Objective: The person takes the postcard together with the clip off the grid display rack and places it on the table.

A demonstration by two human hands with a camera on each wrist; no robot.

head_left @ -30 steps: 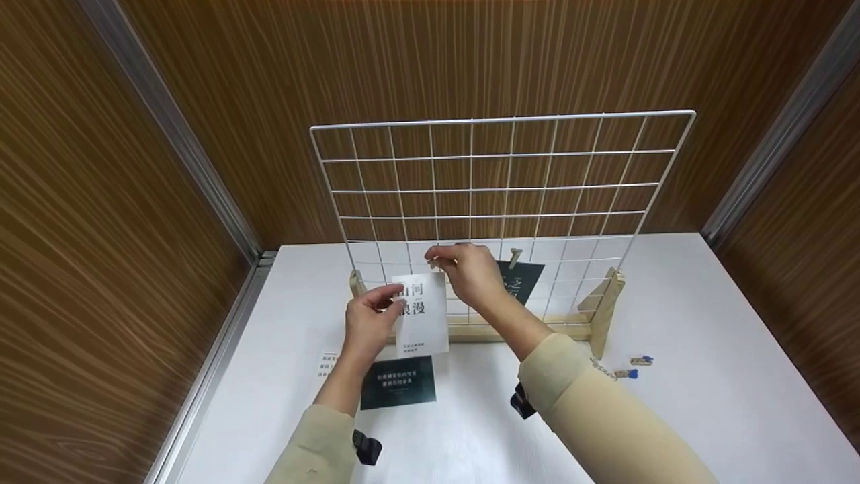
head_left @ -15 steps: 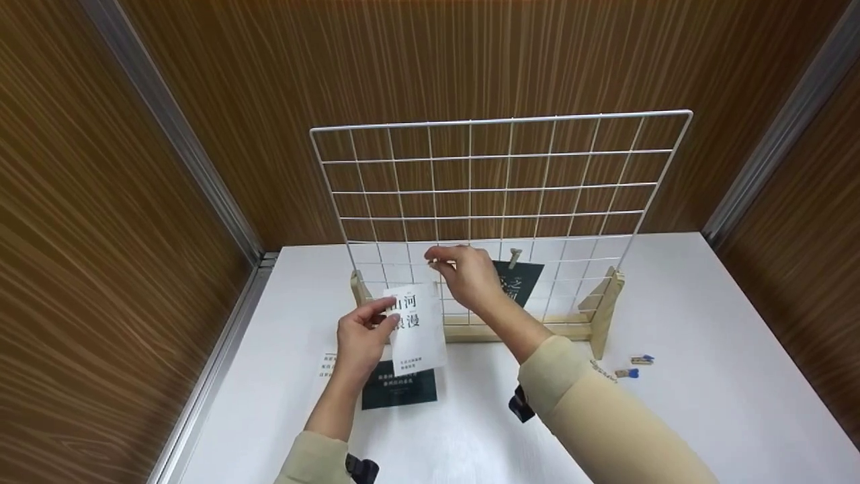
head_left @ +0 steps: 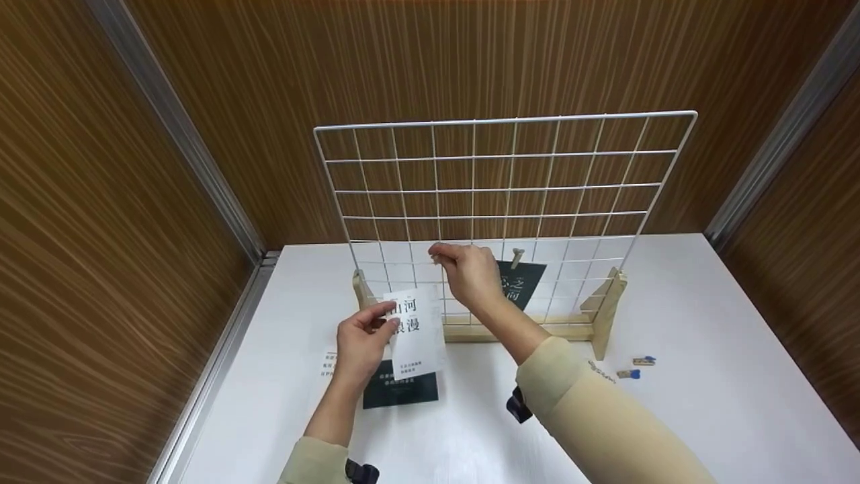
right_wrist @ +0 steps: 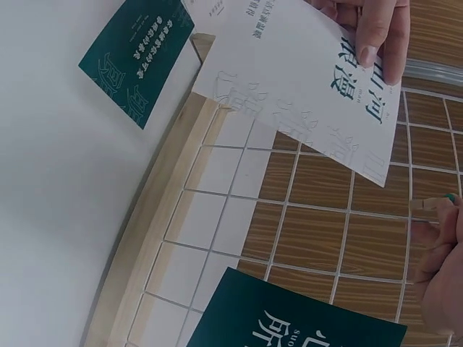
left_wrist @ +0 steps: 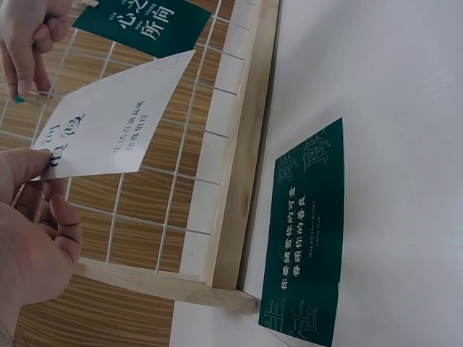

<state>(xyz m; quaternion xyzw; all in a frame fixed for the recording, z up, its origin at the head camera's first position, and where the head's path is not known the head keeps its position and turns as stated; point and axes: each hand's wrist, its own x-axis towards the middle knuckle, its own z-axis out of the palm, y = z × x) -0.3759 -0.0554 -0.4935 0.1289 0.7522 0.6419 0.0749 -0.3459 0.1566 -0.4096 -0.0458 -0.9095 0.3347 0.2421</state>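
My left hand [head_left: 359, 343] pinches a white card [head_left: 420, 343] with dark printed characters by its left edge. The card sits in front of the wire grid [head_left: 507, 156], below the right hand. At a wire of the grid, my right hand [head_left: 472, 277] pinches a small wooden clothespin [right_wrist: 425, 204] with a green tip, seen in the right wrist view. Right of that hand, a dark green card [head_left: 525, 281] hangs on the grid from another wooden clothespin [head_left: 517, 258], partly hidden by the hand in the head view.
Wooden feet [head_left: 608, 306] hold the grid upright on the white table [head_left: 712, 396]. A second dark green card [head_left: 403, 395] lies on the table, beside a white printed card [head_left: 329, 366]. Two clothespins with blue hearts [head_left: 629, 374] lie at the right. Wood-grain panels [head_left: 201, 60] stand around.
My left hand has lowered the white card and drawn it slightly left, away from the right hand's clothespin. The right hand has stayed nearly in place at the grid.
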